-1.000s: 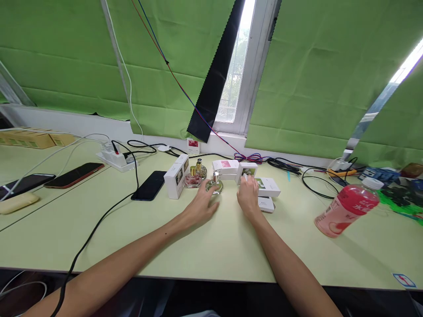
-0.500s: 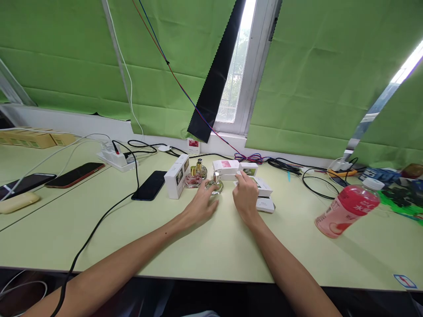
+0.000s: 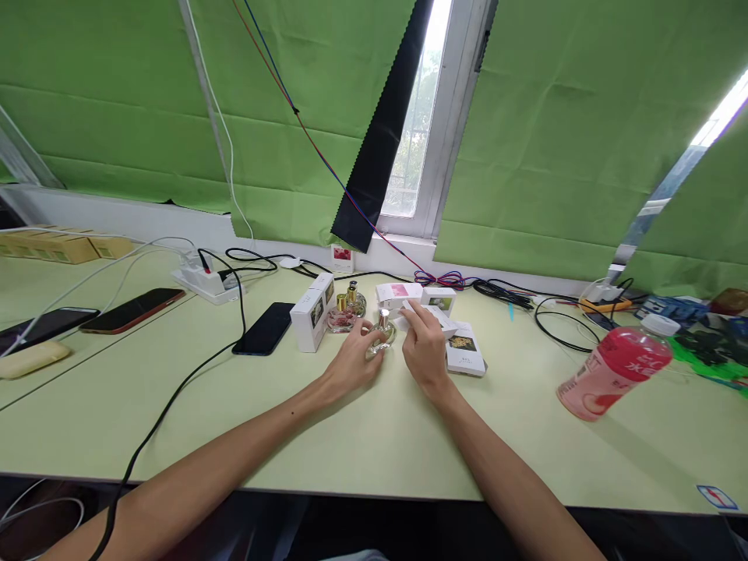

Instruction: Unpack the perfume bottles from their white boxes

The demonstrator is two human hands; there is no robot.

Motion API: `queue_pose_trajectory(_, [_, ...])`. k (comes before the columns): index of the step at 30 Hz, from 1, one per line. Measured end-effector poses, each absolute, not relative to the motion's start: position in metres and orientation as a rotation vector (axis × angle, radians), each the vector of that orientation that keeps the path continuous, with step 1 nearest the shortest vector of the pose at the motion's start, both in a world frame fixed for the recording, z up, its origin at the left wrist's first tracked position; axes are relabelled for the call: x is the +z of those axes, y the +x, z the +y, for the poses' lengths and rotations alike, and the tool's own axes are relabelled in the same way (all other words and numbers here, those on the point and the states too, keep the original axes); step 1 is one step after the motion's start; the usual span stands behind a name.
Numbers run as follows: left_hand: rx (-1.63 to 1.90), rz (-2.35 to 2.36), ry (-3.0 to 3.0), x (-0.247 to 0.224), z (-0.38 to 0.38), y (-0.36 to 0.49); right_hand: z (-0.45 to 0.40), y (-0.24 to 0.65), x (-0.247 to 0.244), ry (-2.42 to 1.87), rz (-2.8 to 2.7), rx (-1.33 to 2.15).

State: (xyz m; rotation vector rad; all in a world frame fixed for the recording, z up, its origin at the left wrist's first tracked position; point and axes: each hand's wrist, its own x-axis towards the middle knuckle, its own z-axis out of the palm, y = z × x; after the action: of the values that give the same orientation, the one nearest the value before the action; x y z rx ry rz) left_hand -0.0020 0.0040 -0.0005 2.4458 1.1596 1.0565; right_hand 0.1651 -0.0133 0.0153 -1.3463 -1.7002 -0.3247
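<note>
My left hand (image 3: pixel 354 358) is closed around the side of a clear glass perfume bottle (image 3: pixel 382 340) with a silver cap, which stands upright on the table. Close to its right, my right hand (image 3: pixel 425 351) grips a small white box (image 3: pixel 442 321), partly hidden by the fingers. Under and beside that box lies another white box (image 3: pixel 466 354) with a yellow flower picture. Behind my left hand stand a pink perfume bottle (image 3: pixel 341 318) with a gold cap and a second gold-topped bottle (image 3: pixel 358 300).
White boxes (image 3: pixel 311 318) stand left of the bottles; a pink-printed box (image 3: pixel 399 292) lies behind my hands. A dark phone (image 3: pixel 264 329) rests further left, near a power strip (image 3: pixel 207 282). A pink drink bottle (image 3: pixel 613 372) stands at right. Black cables (image 3: pixel 502 294) run along the back.
My right hand has shifted slightly left, bringing the white box away from the flower-picture box, whose top now shows more. My left hand stays on the bottle, which has barely moved.
</note>
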Motion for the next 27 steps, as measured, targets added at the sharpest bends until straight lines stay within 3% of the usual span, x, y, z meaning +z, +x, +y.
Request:
queue_pose_trajectory(20, [1.08,0.964,2.509,0.004,-0.004,0.0,-0.019,0.162,0.014,-1.183,-1.577,-0.294])
queue_pose_trajectory(27, [1.099,0.851,2.509,0.005,-0.007,0.002,-0.018,0.161,0.017,-0.901,-1.449,-0.267])
